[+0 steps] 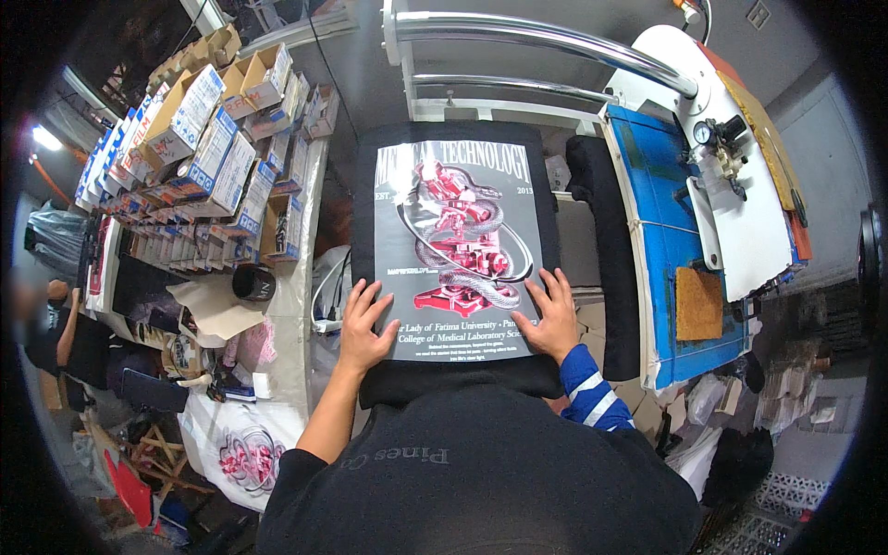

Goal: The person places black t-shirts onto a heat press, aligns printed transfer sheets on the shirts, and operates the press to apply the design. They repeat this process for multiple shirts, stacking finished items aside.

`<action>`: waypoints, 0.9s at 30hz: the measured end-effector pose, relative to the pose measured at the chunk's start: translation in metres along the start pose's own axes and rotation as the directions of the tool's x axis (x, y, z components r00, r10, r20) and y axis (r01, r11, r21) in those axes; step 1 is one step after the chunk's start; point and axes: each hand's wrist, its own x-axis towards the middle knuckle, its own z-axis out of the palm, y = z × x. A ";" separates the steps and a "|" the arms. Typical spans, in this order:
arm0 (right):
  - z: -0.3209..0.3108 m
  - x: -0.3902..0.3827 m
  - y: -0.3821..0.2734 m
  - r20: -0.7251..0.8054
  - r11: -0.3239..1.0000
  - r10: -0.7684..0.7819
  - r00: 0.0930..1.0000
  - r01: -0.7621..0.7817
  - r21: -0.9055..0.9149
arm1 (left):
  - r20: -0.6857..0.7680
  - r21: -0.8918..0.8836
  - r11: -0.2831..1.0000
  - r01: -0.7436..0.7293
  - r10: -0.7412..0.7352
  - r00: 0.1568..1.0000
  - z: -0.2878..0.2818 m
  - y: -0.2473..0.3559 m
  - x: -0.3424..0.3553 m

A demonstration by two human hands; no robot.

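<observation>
A grey printed sheet (pixel 393 240) lies flat in front of me, showing a red microscope with a snake wound around it and white lettering. Beneath it is black fabric (pixel 545 217), which shows as a dark border around the sheet. My left hand (pixel 366 326) rests at the sheet's lower left edge, fingers spread, the thumb over the print side. At the lower right edge lies my right hand (pixel 552 317), also with fingers apart. Neither hand grips anything. A blue sleeve with pale stripes (pixel 592 393) covers my right forearm.
Chrome bars (pixel 546 46) cross above the far end. At right stand a blue surface (pixel 647 185), a brown square pad (pixel 698 303) and a pressure gauge (pixel 703 134). Stacked cardboard boxes (pixel 199 166) fill the left shelf, with a black mug (pixel 253 283) nearby. Another person (pixel 60 324) is far left.
</observation>
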 end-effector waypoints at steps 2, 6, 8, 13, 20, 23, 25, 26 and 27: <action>0.000 0.000 0.000 0.004 1.000 -0.001 1.000 0.001 0.003 | -0.008 0.003 1.000 0.011 -0.011 1.000 0.000 0.000 0.000; 0.000 0.001 -0.001 0.008 1.000 -0.005 1.000 0.005 -0.008 | -0.019 -0.010 1.000 0.005 -0.005 1.000 0.001 0.000 0.000; 0.000 0.001 -0.001 0.009 1.000 -0.007 1.000 0.007 -0.009 | -0.015 -0.026 1.000 0.013 -0.013 1.000 0.001 0.000 0.001; 0.000 0.001 -0.001 -0.004 1.000 -0.015 1.000 0.015 -0.004 | -0.016 -0.024 1.000 0.013 -0.013 1.000 0.002 -0.001 -0.001; -0.001 0.002 0.000 -0.008 1.000 -0.016 1.000 0.016 0.001 | -0.005 -0.017 1.000 0.015 -0.016 1.000 0.002 -0.001 0.003; -0.005 0.000 -0.003 0.000 1.000 -0.010 1.000 0.010 -0.015 | -0.012 -0.024 0.999 0.035 -0.035 0.999 -0.001 0.009 0.006; -0.007 0.003 -0.004 -0.011 0.999 0.003 1.000 -0.003 -0.050 | 0.020 0.047 0.996 0.078 -0.079 0.997 -0.003 0.017 0.009; -0.007 0.008 -0.003 -0.013 0.997 0.000 1.000 -0.001 -0.083 | 0.048 0.120 0.987 0.106 -0.112 0.992 -0.004 0.020 0.013; -0.006 0.015 0.000 -0.036 0.992 -0.031 0.999 0.026 -0.122 | 0.056 0.213 0.972 0.099 -0.113 0.992 -0.005 0.020 0.019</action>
